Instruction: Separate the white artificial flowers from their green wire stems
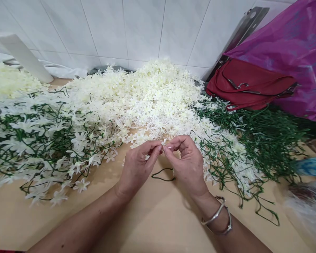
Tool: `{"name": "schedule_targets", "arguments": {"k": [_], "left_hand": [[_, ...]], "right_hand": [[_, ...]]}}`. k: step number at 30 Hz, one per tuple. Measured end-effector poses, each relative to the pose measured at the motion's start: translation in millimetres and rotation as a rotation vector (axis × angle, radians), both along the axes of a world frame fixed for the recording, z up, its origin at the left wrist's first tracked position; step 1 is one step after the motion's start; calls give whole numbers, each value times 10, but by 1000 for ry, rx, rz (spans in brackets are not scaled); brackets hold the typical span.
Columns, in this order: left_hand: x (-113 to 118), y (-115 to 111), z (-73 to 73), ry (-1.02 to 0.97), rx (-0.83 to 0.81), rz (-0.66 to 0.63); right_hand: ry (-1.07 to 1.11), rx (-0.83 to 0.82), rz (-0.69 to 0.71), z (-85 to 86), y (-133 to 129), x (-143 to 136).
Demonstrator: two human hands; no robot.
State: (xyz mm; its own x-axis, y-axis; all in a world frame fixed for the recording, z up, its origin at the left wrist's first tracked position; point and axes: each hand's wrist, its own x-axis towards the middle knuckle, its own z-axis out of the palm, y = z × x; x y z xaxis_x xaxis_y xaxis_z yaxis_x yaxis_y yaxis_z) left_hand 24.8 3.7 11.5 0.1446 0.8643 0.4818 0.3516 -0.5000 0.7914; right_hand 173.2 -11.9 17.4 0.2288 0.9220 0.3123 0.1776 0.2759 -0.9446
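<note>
My left hand point(137, 161) and my right hand point(188, 160) meet over the table, thumbs and forefingers pinched together. Between their fingertips is a small white artificial flower point(163, 142), mostly covered by the fingers. A thin green plastic stem point(163, 179) loops below, partly behind my right hand; whether it joins the flower I cannot tell. Just beyond my hands spreads a big heap of loose white flower heads point(158, 95). White flowers on green stems point(50, 137) lie piled to the left. Bare green stems point(268, 133) are bunched at the right, some over white pieces.
A red handbag point(250, 82) rests at the back right against a purple plastic bag point(287, 52). Behind them leans a metal strip point(242, 31). A white roll point(25, 58) stands tilted at the back left, by the tiled wall point(144, 28). Clear plastic point(308, 207) lies at the right edge.
</note>
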Motion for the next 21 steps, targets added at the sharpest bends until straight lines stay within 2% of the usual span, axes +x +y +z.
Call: {"name": "schedule_targets", "arguments": {"k": [4,12,16,21], "left_hand": [[-9,22,11,-38,-19,-21],[9,10,17,-105,-34,-38],[22,14,23,-241,-210,-49],[41,34,54,-446,-412,-102]], "right_hand": [[85,-33,53,4,17,5],[25,18,-53,24,29,-37],[38,29,-84,33,26,-38],[87,-1,-36,41,19,-44]]}}
